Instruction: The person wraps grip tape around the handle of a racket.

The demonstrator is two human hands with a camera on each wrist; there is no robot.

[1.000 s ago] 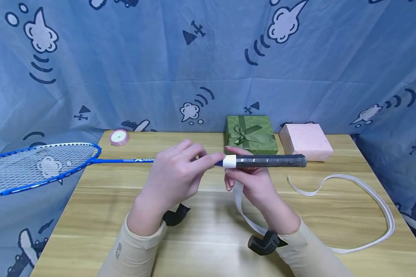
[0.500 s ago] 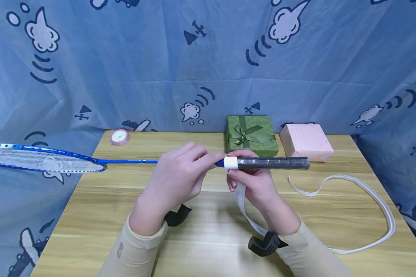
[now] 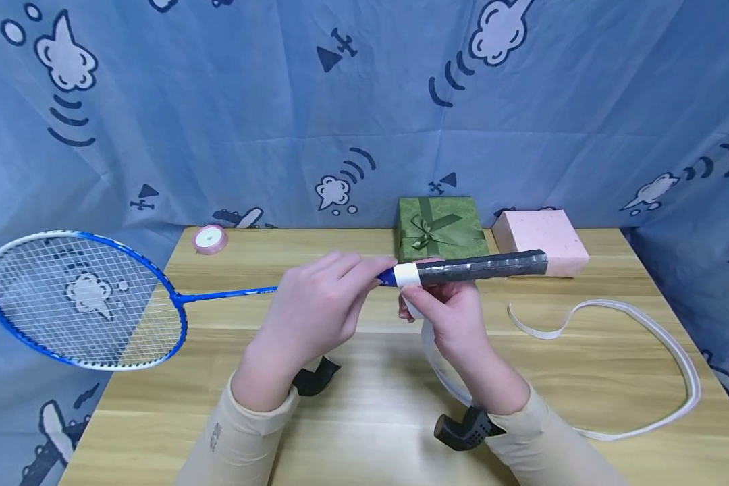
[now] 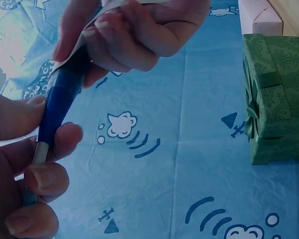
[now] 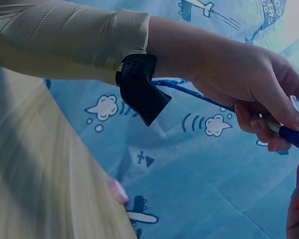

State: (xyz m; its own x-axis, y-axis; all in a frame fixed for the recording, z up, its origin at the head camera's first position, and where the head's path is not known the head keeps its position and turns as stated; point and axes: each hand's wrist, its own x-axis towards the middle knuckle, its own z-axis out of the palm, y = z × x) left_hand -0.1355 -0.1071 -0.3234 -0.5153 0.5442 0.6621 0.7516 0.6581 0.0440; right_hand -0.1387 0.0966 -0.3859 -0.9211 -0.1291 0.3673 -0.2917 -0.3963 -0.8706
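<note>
Badminton racket [image 3: 225, 295] is held up over the bench [image 3: 364, 432], white tape [image 3: 408, 275] round it where the blue cone [image 3: 387, 277] meets the shiny black handle [image 3: 482, 266]. Left hand [image 3: 318, 300] is curled round the shaft [image 4: 39, 152] and cone, presumably to steady it; right hand [image 3: 458, 317] pinches the tape just below the racket, I'd guess for tension. A flat, ribbony loose length [image 3: 694, 391] snakes right of the racket. Behind the racket: textured green box [image 3: 410, 246] with satiny bow [image 3: 424, 233], smooth pink box [image 3: 543, 233].
</note>
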